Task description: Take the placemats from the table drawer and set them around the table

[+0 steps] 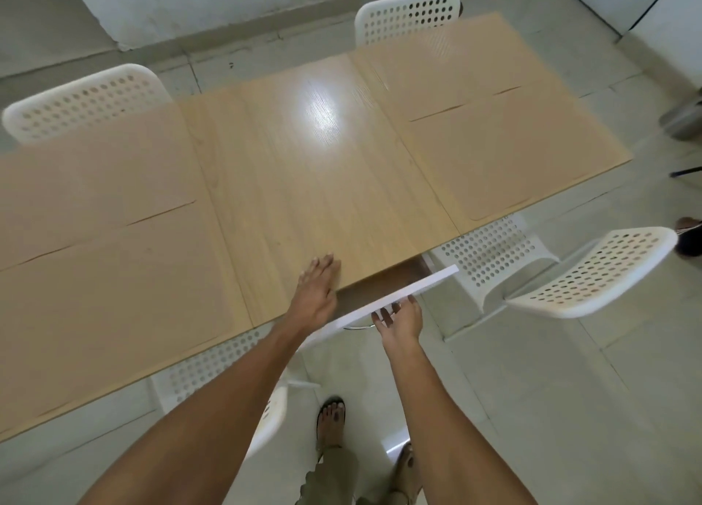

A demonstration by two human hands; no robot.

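Several tan placemats lie on the wooden table [311, 185]: one at far left [95, 170], one at near left [114, 295], one at far right [448, 56], one at near right [509, 155]. The table drawer [402, 291] with its white front stands partly pulled out under the near edge; its inside looks dark. My left hand [317, 291] rests flat on the tabletop beside the drawer, fingers spread. My right hand [400, 316] presses against the white drawer front, fingers curled onto its edge.
White perforated chairs stand around the table: far left [83, 101], far middle [408, 14], near right [592, 272], and one tucked under the near left edge [212, 371]. My sandalled feet [332, 421] stand on the pale tiled floor.
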